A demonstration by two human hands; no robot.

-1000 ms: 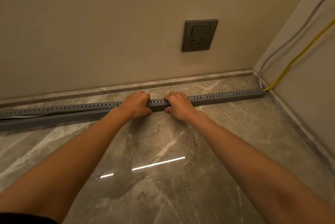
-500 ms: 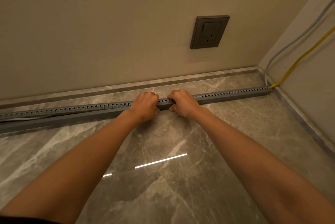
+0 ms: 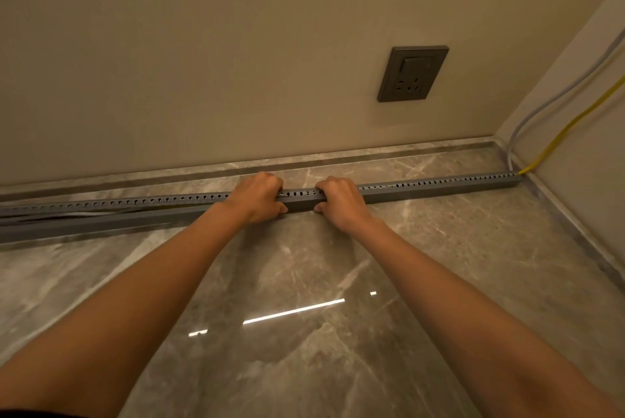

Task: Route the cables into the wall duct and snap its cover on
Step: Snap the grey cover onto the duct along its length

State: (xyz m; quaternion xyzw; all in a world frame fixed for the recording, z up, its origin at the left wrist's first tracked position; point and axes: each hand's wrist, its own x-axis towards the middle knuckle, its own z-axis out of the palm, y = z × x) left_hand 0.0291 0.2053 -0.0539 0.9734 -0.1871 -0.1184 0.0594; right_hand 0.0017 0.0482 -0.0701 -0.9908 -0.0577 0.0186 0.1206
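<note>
- Barely anything's moved since half a second ago: both my hands sit on the same middle stretch, only the view shifted a bit.
- duct (image 3: 439, 185) runs left-right along the floor, right under my fingers (image 3: 267, 181), its long axis crossing my reach.
- left hand (image 3: 258, 199) and right hand (image 3: 340, 201) are both clamped over it, thumbs on the near side, about equally near.
- cover (image 3: 84, 224) looks unseated left of my fingers, so I'd guess pressing goes that way.
- yellow cable (image 3: 568, 128) and grey cable (image 3: 541, 106) enter far right.
- wall socket (image 3: 412, 74): no readable writing.
</note>
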